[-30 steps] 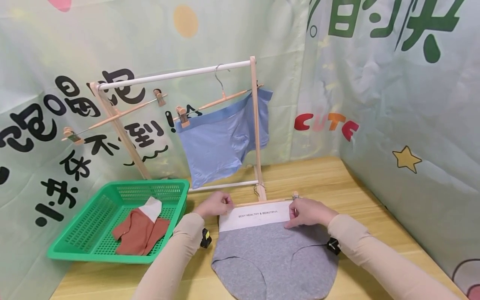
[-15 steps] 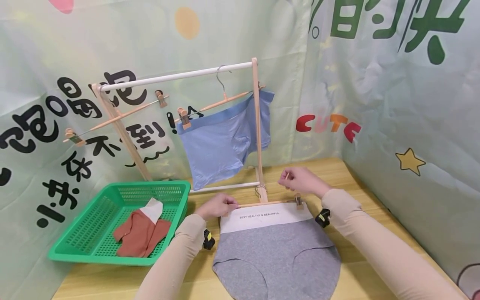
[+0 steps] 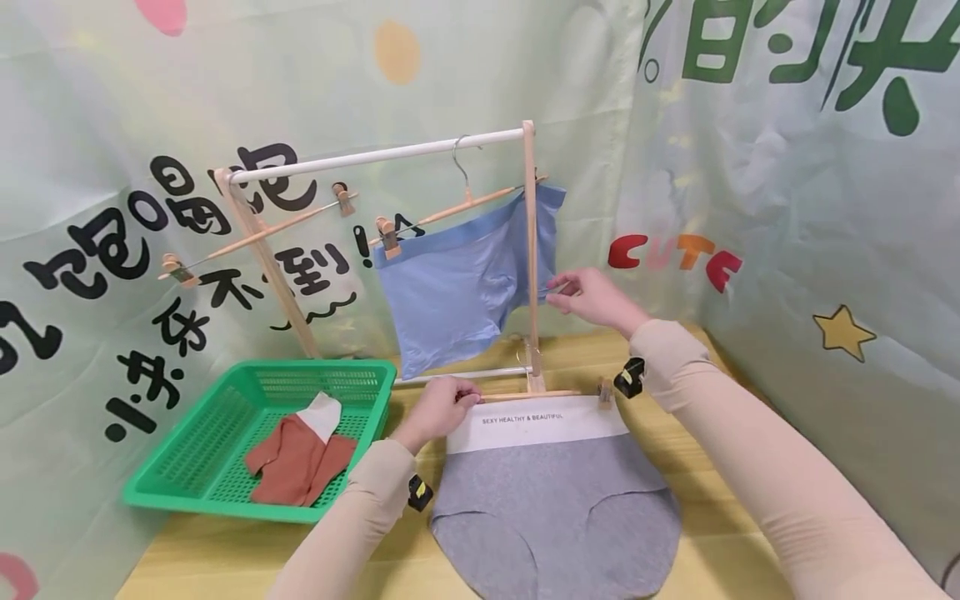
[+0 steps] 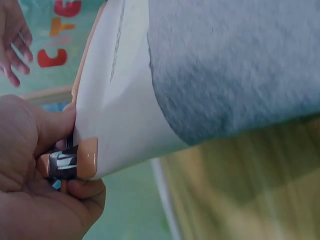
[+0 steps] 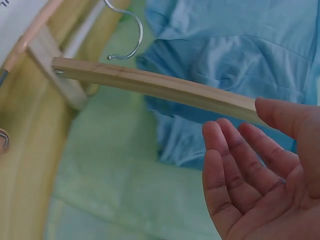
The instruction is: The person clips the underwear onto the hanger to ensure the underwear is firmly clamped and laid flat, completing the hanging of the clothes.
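Note:
Grey briefs (image 3: 555,508) with a white printed waistband lie at the front of the table, clipped to a wooden clip hanger (image 3: 528,395). My left hand (image 3: 442,407) grips the hanger's left end; in the left wrist view its fingers and thumb are around the clip (image 4: 87,157) on the waistband. The hanger's metal hook (image 5: 137,35) stands up behind the bar. My right hand (image 3: 596,298) is raised beside the rack's right post (image 3: 531,250), fingers loosely bent and holding nothing. In the right wrist view the thumb overlaps the post. Blue boxer briefs (image 3: 450,283) hang behind it.
The drying rack's white rail (image 3: 375,158) carries the blue briefs' hanger. Another clip hanger (image 3: 262,236) with bare clips hangs at the rack's left. A green basket (image 3: 142,492) holds a rust-and-white garment (image 3: 292,462). Printed cloth walls (image 3: 787,208) enclose the table.
My right hand has let go of the waistband near the right clip and moved up and back to the rack's right post. The left hand keeps its grip on the hanger's left end.

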Demonstrator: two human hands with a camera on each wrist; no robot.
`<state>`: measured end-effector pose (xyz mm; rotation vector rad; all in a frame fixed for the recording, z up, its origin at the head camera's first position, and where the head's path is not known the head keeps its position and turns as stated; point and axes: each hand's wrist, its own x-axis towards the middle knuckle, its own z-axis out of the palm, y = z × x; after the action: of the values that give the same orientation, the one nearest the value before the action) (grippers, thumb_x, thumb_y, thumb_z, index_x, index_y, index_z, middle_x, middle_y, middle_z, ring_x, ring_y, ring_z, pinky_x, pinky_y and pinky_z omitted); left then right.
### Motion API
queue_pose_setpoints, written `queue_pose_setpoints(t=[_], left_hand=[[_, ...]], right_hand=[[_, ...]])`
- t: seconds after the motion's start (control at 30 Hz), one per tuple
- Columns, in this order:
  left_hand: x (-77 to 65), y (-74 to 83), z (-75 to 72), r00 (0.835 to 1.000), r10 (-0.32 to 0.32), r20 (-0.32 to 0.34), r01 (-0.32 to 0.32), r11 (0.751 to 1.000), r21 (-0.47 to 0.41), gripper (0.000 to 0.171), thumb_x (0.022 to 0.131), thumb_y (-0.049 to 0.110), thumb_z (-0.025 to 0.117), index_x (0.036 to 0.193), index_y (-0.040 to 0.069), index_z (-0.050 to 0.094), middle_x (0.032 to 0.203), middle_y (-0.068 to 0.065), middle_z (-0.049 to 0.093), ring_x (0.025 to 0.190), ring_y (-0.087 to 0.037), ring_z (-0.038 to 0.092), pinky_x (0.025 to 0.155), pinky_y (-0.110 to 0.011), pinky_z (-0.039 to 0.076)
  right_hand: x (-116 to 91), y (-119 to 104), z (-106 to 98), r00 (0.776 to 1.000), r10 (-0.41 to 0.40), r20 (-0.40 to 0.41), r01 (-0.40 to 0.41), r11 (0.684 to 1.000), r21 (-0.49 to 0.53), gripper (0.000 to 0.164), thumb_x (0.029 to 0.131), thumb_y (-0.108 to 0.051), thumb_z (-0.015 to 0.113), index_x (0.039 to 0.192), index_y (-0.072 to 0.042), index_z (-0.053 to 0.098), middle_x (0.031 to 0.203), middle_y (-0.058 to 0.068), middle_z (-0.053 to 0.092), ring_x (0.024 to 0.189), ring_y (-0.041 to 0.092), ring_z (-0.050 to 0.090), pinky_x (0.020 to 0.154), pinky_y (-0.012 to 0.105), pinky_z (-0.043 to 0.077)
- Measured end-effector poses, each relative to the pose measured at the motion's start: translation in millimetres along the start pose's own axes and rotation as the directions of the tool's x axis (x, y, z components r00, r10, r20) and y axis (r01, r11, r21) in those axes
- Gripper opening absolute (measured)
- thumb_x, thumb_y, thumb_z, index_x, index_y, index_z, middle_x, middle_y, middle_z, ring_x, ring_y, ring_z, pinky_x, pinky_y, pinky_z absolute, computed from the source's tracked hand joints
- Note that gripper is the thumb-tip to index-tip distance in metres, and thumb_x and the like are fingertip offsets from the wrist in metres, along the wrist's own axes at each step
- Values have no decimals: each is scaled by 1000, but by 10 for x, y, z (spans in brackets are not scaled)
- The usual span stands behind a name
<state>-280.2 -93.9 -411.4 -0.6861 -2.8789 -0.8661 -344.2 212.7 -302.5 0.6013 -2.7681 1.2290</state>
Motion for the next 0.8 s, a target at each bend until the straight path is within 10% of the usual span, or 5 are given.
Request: queue_pose_setpoints(t=[0.8], left_hand=[[-542,128,-1003,917,145,-372,-61,972,228,11,101,7,72,99,8,83,99,-8,81,86,-27,65,77,-41,52]], right_hand=[[385,-283,-138,996,-33,-79,27,997,-74,50,109,-22,61,151,4,55,131,26,73,116,40,74,92,41,58]])
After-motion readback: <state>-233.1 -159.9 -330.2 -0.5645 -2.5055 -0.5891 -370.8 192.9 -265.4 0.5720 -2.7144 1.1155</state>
